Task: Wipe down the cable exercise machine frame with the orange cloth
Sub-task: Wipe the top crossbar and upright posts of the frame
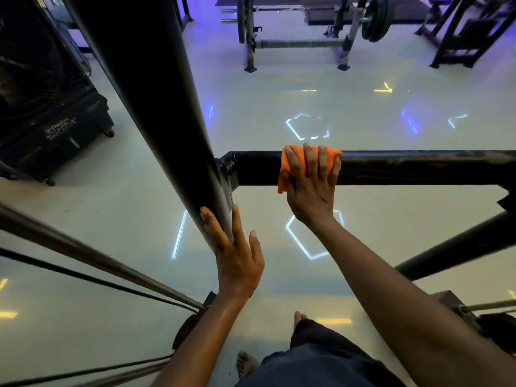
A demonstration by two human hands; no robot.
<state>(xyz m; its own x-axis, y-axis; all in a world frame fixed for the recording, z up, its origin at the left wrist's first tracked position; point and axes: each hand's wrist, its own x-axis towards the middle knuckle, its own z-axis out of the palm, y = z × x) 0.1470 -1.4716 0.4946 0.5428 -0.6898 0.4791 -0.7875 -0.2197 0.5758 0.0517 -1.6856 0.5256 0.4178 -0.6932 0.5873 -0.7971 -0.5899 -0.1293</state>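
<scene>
A black horizontal frame bar of the cable machine runs from the middle to the right edge. It meets a thick black upright post that slants up to the top left. The orange cloth is draped over the bar near that joint. My right hand lies on the cloth with its fingers curved over the top of the bar, pressing the cloth down. My left hand rests flat against the lower part of the upright post, fingers straight, holding nothing.
Steel guide rods and a cable cross the lower left. A black floor fan unit stands at left. A squat rack with a weight plate stands at the back. Another black frame bar angles in at right. My bare feet stand on pale floor.
</scene>
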